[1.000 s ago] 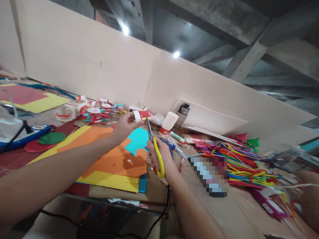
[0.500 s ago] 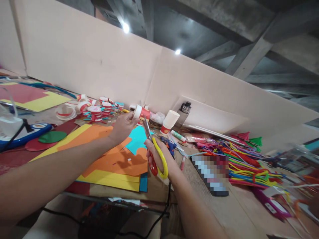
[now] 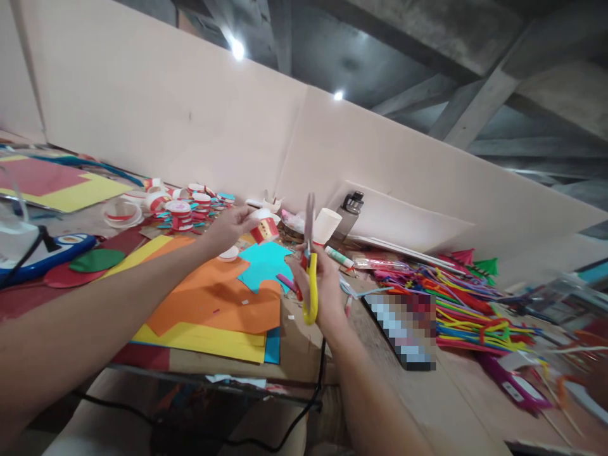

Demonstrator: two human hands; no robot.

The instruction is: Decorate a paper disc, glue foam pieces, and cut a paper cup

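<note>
In my left hand (image 3: 231, 227), a red-and-white paper cup (image 3: 264, 230) with gold print is pinched by its upper edge, tilted above the blue paper (image 3: 268, 263). My right hand (image 3: 323, 285) grips scissors (image 3: 310, 253) with yellow and red handles. Their blades point upward, apart from the cup. Below my left hand, a small white round piece (image 3: 228, 254) lies on orange paper (image 3: 209, 304). Yellow sheets (image 3: 204, 342) stick out beneath the orange paper. A white paper cup stack (image 3: 327, 226) stands just behind the scissors.
Cut and decorated cups (image 3: 180, 215) crowd the back left. Farther right are a dark bottle (image 3: 350, 218), a glue stick (image 3: 339, 256), a phone-like slab with a blurred face (image 3: 401, 332) and many coloured pipe cleaners (image 3: 475, 310). A black cable (image 3: 323, 373) hangs over the front edge.
The scissors have left the cup, moving right and swinging upright. The cup has turned in my left hand and now looks shorter. The white round piece has come into view on the orange paper.
</note>
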